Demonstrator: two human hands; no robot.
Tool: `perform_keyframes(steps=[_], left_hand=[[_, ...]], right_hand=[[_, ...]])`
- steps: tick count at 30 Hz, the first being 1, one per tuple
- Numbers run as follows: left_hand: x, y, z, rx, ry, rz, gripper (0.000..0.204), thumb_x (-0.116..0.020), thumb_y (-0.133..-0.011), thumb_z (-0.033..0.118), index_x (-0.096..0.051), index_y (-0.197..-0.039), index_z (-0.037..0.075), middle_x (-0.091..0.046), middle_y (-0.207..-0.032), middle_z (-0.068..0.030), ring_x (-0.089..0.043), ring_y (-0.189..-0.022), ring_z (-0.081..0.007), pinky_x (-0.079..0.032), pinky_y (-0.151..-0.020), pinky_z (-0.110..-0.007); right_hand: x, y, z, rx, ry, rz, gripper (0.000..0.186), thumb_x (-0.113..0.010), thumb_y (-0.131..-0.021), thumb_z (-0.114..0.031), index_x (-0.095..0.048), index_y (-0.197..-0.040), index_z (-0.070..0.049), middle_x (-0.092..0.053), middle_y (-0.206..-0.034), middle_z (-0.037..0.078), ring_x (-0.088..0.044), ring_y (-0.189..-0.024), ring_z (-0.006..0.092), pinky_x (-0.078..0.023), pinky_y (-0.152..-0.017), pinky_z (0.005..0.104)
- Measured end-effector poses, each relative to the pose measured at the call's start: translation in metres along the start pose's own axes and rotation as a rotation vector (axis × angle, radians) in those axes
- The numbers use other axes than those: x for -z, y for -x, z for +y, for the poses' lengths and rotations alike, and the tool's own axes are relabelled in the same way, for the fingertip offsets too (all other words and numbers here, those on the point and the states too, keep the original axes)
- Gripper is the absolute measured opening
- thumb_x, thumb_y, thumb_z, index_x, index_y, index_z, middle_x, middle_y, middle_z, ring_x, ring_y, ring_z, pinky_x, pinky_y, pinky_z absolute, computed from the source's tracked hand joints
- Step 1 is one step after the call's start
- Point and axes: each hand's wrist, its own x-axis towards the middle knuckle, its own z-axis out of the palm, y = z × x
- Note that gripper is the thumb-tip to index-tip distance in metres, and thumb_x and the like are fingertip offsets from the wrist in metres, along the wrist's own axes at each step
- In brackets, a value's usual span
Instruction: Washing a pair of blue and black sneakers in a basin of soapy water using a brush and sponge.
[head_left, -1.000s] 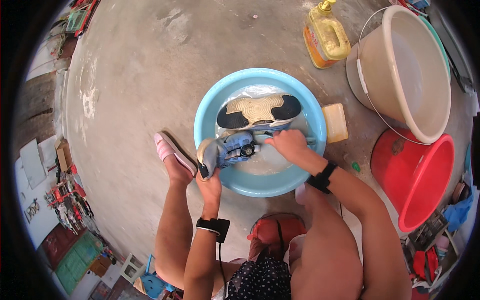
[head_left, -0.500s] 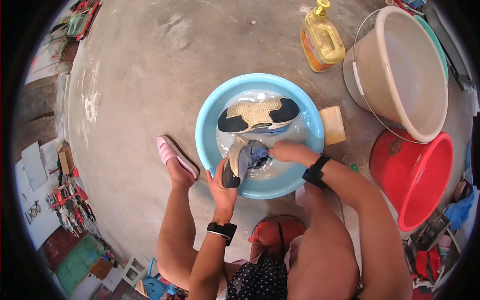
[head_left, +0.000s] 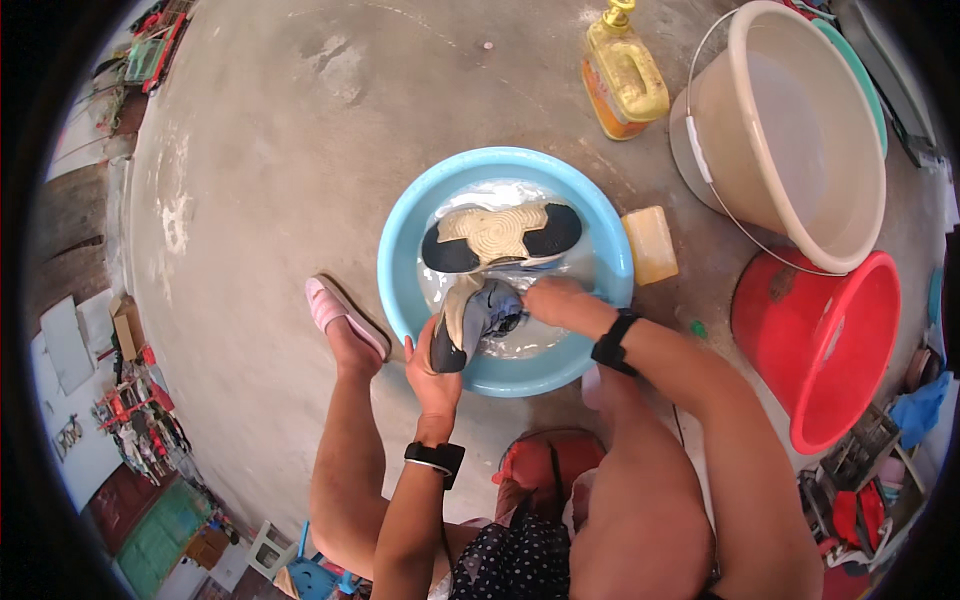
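Observation:
My left hand (head_left: 433,378) grips a blue-grey shoe (head_left: 484,310) with a pale and black sole by one end. The shoe is tilted over the near part of a light blue basin (head_left: 392,285), which holds cloudy, sudsy water. At the shoe's opening, my right hand (head_left: 558,302) is closed, fingers bent. Whatever it grips is mostly hidden. A second shoe (head_left: 500,236) lies sole up in the water on the far side, showing a cream and black tread.
A yellow bar of soap (head_left: 650,245) lies right of the basin. Beyond it stand a yellow jug (head_left: 625,80), a large beige bucket (head_left: 720,140) with a wire handle, and a red bucket (head_left: 780,320). My foot in a pink slipper (head_left: 330,305) is at left.
The view has shifted slightly, so everything sits a little further left. My right hand has moved slightly at the shoe's opening; my left hand keeps its hold.

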Motion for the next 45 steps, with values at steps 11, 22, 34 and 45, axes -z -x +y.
perform_keyframes(steps=[11, 22, 34, 45], left_hand=[[0.01, -0.016, -0.042, 0.294, 0.256, 0.076, 0.023, -0.06, -0.074, 0.001, -0.059, -0.095, -0.006, -0.064, -0.083, -0.0152, -0.057, -0.072, -0.0174, -0.047, -0.07, -0.033], [0.005, 0.003, -0.059, 0.166, 0.208, 0.164, 0.03, -0.063, -0.07, -0.003, -0.059, -0.1, -0.003, -0.062, -0.09, -0.0196, -0.06, -0.084, -0.0331, -0.046, -0.077, -0.035], [-0.004, 0.018, -0.032, 0.038, 0.007, 0.107, 0.044, -0.058, -0.07, 0.001, -0.055, -0.115, 0.002, -0.064, -0.101, -0.0181, -0.059, -0.101, -0.0354, -0.022, -0.11, -0.044], [-0.002, 0.012, -0.05, 0.065, 0.121, 0.108, 0.035, -0.059, -0.074, 0.002, -0.056, -0.109, -0.002, -0.064, -0.094, -0.0228, -0.06, -0.091, -0.04, -0.031, -0.104, -0.042]], right_hand=[[0.029, -0.007, -0.017, 0.054, 0.034, 0.166, 0.034, -0.049, -0.091, -0.033, -0.07, -0.088, -0.006, -0.068, -0.083, 0.015, -0.067, -0.078, 0.0316, -0.052, -0.069, 0.0434], [0.071, 0.026, -0.004, 0.05, 0.092, -0.041, 0.038, -0.047, -0.092, -0.038, -0.07, -0.091, -0.008, -0.067, -0.091, 0.016, -0.066, -0.083, 0.0334, -0.051, -0.074, 0.0443], [0.01, -0.005, 0.014, -0.23, -0.67, -0.792, 0.055, -0.034, -0.095, -0.05, -0.041, -0.06, -0.008, -0.032, -0.046, 0.002, -0.03, -0.035, 0.0166, -0.023, -0.032, 0.033], [-0.012, 0.0, 0.002, -0.008, -0.392, -0.134, 0.047, -0.043, -0.092, -0.04, -0.064, -0.079, -0.001, -0.061, -0.067, 0.016, -0.06, -0.058, 0.0328, -0.048, -0.057, 0.0459]])
